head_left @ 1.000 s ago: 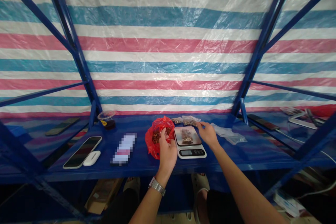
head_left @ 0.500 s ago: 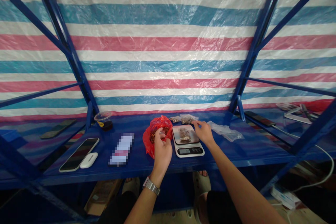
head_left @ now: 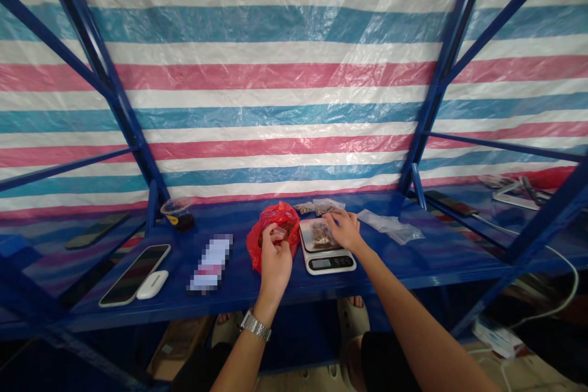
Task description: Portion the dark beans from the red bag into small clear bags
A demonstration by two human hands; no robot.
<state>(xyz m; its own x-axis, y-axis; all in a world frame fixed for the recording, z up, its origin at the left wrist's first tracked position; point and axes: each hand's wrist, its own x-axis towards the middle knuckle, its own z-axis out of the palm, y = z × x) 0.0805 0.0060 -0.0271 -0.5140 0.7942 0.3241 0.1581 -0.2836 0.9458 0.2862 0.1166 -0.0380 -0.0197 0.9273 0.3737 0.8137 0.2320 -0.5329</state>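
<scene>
Crumpled red plastic bag (head_left: 254, 246): reddish-brown bits (head_left: 290, 228) | clear plastic pouch (head_left: 320, 233) on white digital scale (head_left: 331, 264): brownish contents (head_left: 323, 241) | left hand (head_left: 276, 260), right hand (head_left: 344, 231): grip closure indiscernible

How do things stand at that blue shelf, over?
Left hand at open red plastic bag. Right hand at clear plastic packet on white rectangular scale, partly covering its plate. Packet contact unclear.

At 12 o'clock, the tarp (head_left: 275, 98) was striped red, white and blue; the shelf (head_left: 404, 266) was blue, the bag (head_left: 254, 245) red, the scale (head_left: 331, 271) white.
</scene>
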